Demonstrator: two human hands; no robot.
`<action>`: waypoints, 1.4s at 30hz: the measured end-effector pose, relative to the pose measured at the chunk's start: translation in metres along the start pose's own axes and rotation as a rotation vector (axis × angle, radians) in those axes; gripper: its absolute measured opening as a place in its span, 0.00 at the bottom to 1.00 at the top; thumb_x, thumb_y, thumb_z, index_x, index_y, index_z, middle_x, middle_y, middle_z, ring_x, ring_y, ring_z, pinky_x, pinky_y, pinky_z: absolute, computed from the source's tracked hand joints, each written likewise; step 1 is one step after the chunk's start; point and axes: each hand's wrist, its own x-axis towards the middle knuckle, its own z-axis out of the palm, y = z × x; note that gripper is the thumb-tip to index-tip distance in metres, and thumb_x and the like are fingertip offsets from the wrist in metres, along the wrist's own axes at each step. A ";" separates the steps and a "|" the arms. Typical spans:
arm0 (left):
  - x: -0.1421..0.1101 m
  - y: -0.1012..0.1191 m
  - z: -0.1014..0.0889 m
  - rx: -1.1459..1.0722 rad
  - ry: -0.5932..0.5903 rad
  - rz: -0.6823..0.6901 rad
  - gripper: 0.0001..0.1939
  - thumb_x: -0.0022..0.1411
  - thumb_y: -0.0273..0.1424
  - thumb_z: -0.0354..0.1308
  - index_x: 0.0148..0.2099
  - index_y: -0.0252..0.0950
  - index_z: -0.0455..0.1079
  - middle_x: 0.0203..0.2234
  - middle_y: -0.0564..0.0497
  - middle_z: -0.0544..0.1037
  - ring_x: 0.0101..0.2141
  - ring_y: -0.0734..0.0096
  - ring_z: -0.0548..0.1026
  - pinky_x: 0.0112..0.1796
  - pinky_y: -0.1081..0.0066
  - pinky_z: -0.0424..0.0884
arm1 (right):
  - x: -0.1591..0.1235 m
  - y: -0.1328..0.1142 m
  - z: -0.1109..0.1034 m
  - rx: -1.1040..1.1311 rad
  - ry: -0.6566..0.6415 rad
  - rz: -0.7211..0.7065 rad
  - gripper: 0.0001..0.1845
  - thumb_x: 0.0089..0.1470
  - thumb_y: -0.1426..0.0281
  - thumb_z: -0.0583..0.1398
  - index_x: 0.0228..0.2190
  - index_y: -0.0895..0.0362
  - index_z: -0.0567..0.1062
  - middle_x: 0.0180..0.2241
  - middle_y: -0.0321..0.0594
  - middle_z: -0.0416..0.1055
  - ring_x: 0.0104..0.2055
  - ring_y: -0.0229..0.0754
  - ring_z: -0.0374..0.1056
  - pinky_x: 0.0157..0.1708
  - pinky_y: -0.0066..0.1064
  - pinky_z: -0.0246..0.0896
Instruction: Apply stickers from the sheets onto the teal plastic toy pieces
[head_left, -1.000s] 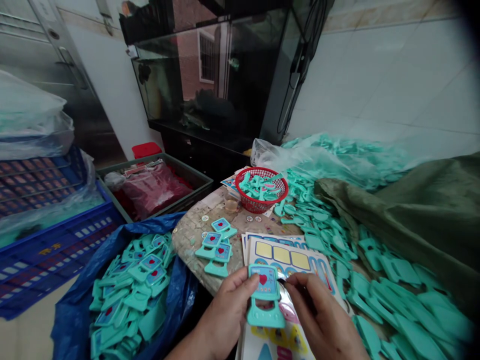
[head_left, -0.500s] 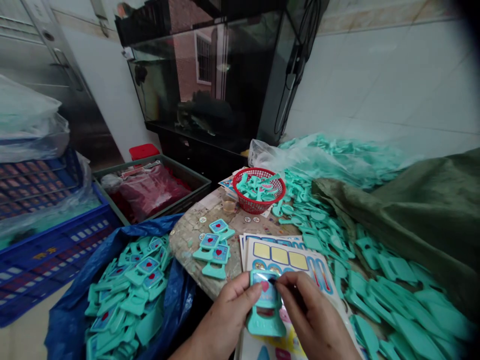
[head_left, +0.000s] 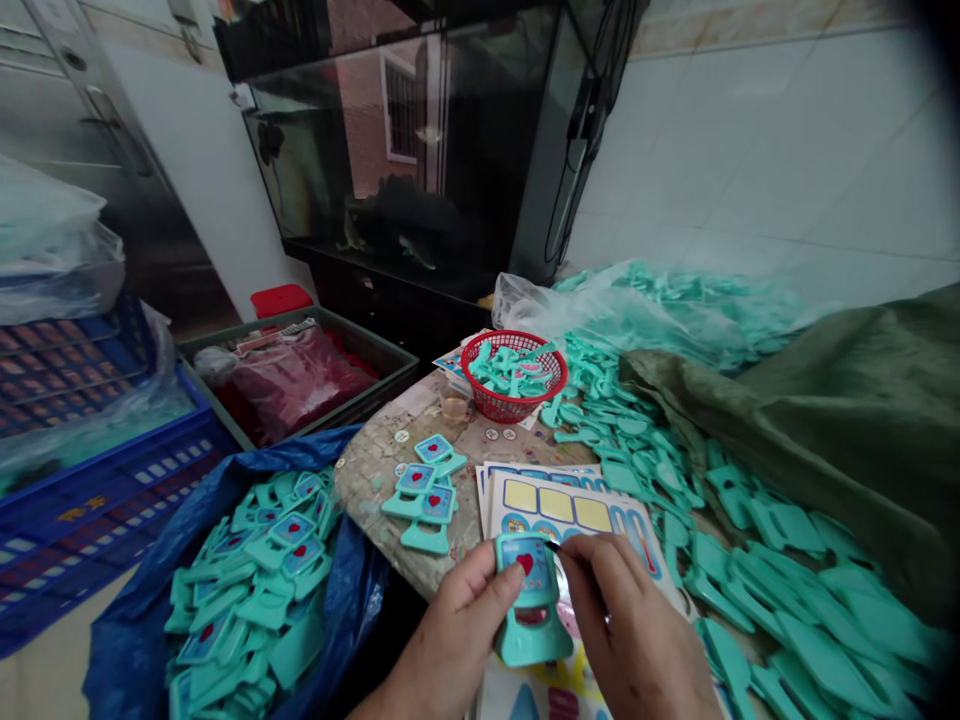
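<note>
My left hand [head_left: 465, 625] grips a teal plastic toy piece [head_left: 534, 640] by its left edge, thumb on the front. The piece stands upright, with a blue heart sticker [head_left: 526, 566] on its square face and a slot below. At its upper right corner, my right hand [head_left: 626, 610] is closed in a pinch on a thin dark pointed tool [head_left: 553, 546], mostly hidden by the fingers. Beneath both hands lie sticker sheets [head_left: 551, 495] with yellow squares and thermometer shapes. Left of them, several finished-looking teal pieces with heart stickers [head_left: 429, 505] rest in a small pile on the table.
A red basket [head_left: 501, 408] of small teal parts stands farther back on the table [head_left: 360, 470]. Loose teal parts [head_left: 637, 440] spread along the right beside a green cloth [head_left: 825, 390]. At left, a blue bag [head_left: 124, 620] holds stickered pieces near a blue crate [head_left: 45, 570].
The glare on the held piece's face has gone and the heart shows clearly. More of the dark tool tip is visible at the corner. The whole view has shifted slightly.
</note>
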 end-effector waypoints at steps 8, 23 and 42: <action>-0.001 -0.001 0.002 -0.044 -0.004 0.007 0.16 0.62 0.30 0.53 0.53 0.37 0.68 0.43 0.45 0.77 0.45 0.62 0.73 0.47 0.63 0.65 | 0.007 0.001 0.002 0.215 -0.026 0.027 0.07 0.59 0.67 0.50 0.33 0.52 0.66 0.31 0.37 0.69 0.33 0.41 0.69 0.32 0.32 0.64; -0.003 -0.007 -0.012 -0.113 0.054 0.012 0.15 0.65 0.34 0.50 0.50 0.35 0.70 0.41 0.45 0.78 0.44 0.64 0.73 0.45 0.66 0.67 | 0.007 -0.001 0.009 0.674 -0.211 0.282 0.10 0.53 0.61 0.57 0.28 0.54 0.66 0.22 0.32 0.63 0.23 0.37 0.63 0.21 0.27 0.63; -0.006 -0.006 -0.013 0.084 0.140 0.033 0.18 0.60 0.40 0.55 0.50 0.38 0.71 0.50 0.47 0.74 0.57 0.59 0.61 0.56 0.63 0.56 | 0.005 -0.001 0.015 0.462 -0.148 0.195 0.13 0.55 0.59 0.56 0.29 0.55 0.70 0.22 0.33 0.65 0.22 0.37 0.65 0.22 0.27 0.62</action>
